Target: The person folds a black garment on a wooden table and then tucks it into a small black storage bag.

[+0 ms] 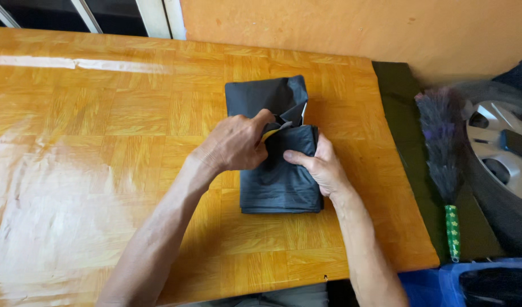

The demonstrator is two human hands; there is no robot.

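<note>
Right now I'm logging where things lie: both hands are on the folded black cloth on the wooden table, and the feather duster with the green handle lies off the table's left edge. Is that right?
Not quite. The head view shows the feather duster off the wooden table's right edge, not the left. The rest holds: the left hand and right hand are both on the folded black cloth.

glossy wooden table [102,142], orange wall [340,25], window frame [159,17]

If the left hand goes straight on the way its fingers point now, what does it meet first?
The left hand points right, across the folded dark cloth. It would probably first meet the right hand, whose fingers lie close beside it on the cloth.
</note>
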